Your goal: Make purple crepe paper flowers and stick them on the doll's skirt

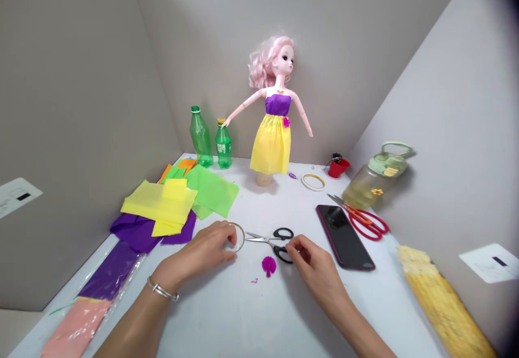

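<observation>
Okay so the left hand (194,255) has its fingers (227,233) curled onto a thin ring (244,237) sitting on the white bench (251,325), pretty much clamped on it. The right hand (314,274) is bunched up against the lower black loop of some small scissors (270,240), which lie just right of the ring; fingers are together, but I can't tell if they're really gripping. A pink pompom (268,265) sits right between the hands. Tight on the right: a black phone (344,236) is near that hand, with red-handled scissors (363,223) beyond it. Purple crepe paper (138,232) is off left near the bench edge, and a doll in a yellow skirt (271,150) stands well away at the far end.
</observation>
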